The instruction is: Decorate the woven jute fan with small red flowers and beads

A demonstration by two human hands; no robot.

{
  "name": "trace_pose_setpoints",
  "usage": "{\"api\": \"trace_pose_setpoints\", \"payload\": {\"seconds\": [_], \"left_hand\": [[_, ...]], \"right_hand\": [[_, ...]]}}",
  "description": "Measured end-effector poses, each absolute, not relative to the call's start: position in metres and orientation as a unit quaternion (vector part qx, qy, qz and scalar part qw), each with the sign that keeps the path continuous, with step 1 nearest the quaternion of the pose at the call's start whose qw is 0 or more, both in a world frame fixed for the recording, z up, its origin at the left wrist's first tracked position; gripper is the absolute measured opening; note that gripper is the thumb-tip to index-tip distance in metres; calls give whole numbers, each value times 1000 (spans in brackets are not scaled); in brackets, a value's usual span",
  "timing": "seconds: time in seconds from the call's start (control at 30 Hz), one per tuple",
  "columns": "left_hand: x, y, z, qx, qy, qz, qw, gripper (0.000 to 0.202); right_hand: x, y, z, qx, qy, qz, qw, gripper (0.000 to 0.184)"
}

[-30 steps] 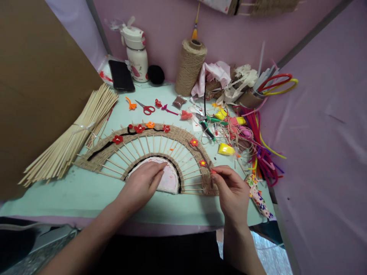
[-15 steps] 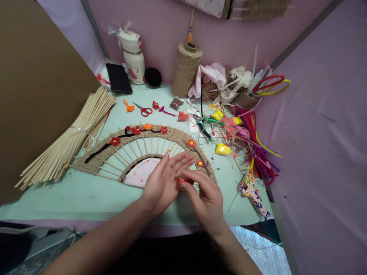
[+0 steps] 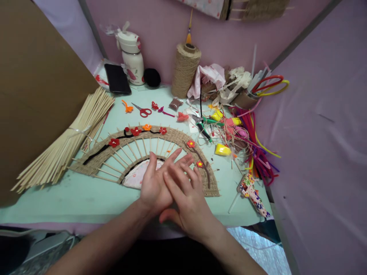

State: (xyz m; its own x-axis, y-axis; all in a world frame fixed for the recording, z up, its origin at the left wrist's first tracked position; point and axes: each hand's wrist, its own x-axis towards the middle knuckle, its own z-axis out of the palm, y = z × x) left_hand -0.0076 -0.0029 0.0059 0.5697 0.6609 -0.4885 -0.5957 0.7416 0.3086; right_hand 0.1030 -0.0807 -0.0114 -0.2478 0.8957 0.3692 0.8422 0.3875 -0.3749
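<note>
Bare hands (image 3: 190,204), bare forearms (image 3: 106,238), dark clothing (image 3: 160,256) between.

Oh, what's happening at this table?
A person's bare right hand lies across their upturned left hand, over a pale green tabletop. Anything between the palms is hidden. Partly behind the hands lies a fan-shaped piece of woven brown twine and thin wooden sticks, with small red and orange flowers on its band. A floral-patterned glue gun lies to the right.
</note>
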Motion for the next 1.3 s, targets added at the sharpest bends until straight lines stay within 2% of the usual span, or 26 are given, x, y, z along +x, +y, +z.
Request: {"api": "trace_pose_setpoints", "payload": {"seconds": [0.17,0.3,0.47,0.6,0.77,0.9,1.07,1.3], "left_hand": [[-13,4,7,91,270,402,870,74],[-12,4,7,79,275,347,893,79],[-16,6,7,55,233,396,886,79],[-17,5,7,19,214,346,913,82],[-16,5,7,13,197,383,902,83],[-13,4,7,-1,206,337,919,83],[-11,7,6,6,200,375,905,83],[1,5,1,-12,181,338,924,83]], "right_hand": [[107,-81,-14,-546,-803,45,235,77],[107,-80,-13,-554,-799,35,230,87],[106,-80,-13,-551,-807,32,208,84],[107,-80,-12,-564,-801,19,200,90],[108,-81,-11,-561,-804,12,196,91],[108,-81,-10,-566,-799,9,204,93],[109,-82,-13,-572,-794,17,204,92],[118,-76,-11,-566,-793,35,224,93]]}}
